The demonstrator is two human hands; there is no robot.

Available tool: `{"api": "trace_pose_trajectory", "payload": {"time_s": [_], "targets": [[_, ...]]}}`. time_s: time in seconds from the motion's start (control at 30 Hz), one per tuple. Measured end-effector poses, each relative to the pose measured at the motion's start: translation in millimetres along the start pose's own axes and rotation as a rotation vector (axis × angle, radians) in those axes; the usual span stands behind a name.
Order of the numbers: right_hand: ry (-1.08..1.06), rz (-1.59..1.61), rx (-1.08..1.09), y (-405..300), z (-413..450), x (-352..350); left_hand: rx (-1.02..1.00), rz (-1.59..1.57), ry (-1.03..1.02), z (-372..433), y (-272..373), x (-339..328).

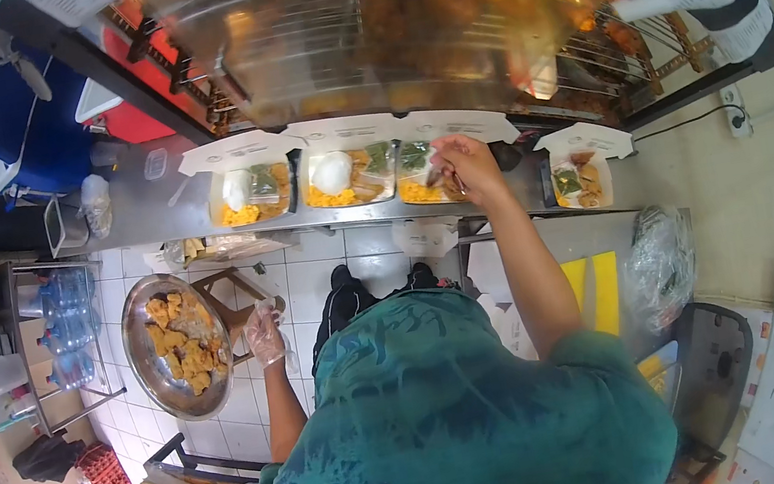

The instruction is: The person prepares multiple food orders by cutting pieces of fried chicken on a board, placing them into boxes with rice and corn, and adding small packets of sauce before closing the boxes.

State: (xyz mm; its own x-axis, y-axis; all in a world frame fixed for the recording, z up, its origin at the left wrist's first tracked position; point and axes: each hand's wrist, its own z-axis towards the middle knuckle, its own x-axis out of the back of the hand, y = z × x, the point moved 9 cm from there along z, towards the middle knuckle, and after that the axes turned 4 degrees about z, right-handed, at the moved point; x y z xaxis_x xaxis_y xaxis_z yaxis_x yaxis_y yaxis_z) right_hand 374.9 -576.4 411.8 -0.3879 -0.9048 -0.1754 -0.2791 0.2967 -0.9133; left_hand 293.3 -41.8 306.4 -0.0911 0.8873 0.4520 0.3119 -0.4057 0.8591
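My right hand (470,164) is over the right side of a lunch box (417,190) with yellow food and a green-leaf packet. Something dark and shiny shows at its fingers, too small to name. My left hand (265,333), in a clear plastic glove, hangs beside a big steel bowl (141,357) of fried battered pieces (183,343); whether it holds anything is unclear. Two boxes to the left have white mounds, likely rice (332,173), yellow food and green packets. Another open box (592,168) at the right has fried pieces and greens.
A glass display cabinet (354,34) with racks rises behind the steel counter (133,218). On the counter's left are a plastic tub (156,164), a plastic spoon (178,190) and a metal container (68,230). A wooden stool (232,297) stands by the bowl. Clear plastic bags (664,266) lie right.
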Motion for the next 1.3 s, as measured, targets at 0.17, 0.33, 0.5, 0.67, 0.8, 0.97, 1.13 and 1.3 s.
{"api": "trace_pose_trajectory", "payload": {"time_s": [0.17,0.33,0.5,0.67,0.8,0.97,1.13,1.3], "targets": [[0.291,-0.292,0.191,9.0,30.7,-46.5,0.012,0.022,-0.026,52.2,1.9,38.6],[0.312,-0.149,0.202,55.1,32.8,-76.8,0.018,-0.067,0.018,85.1,-27.9,90.9],[0.011,0.073,-0.134,69.0,10.6,-190.9,0.036,-0.107,0.021,99.0,-56.0,121.2],[-0.074,0.291,-0.142,65.7,15.2,-284.3,0.091,-0.202,0.024,104.9,-69.3,123.4],[0.181,0.157,0.167,67.4,36.5,-260.6,0.125,-0.223,-0.012,103.2,-69.6,110.3],[0.363,-1.349,0.795,10.9,-17.6,-202.8,0.137,-0.216,-0.054,98.1,-87.1,108.7],[0.419,-1.448,0.545,34.7,-5.6,-139.4,0.108,-0.076,-0.222,117.3,-77.2,77.3],[0.436,-1.179,0.606,13.1,-11.3,-150.9,0.027,-0.047,-0.286,161.4,-72.0,58.7]]}}
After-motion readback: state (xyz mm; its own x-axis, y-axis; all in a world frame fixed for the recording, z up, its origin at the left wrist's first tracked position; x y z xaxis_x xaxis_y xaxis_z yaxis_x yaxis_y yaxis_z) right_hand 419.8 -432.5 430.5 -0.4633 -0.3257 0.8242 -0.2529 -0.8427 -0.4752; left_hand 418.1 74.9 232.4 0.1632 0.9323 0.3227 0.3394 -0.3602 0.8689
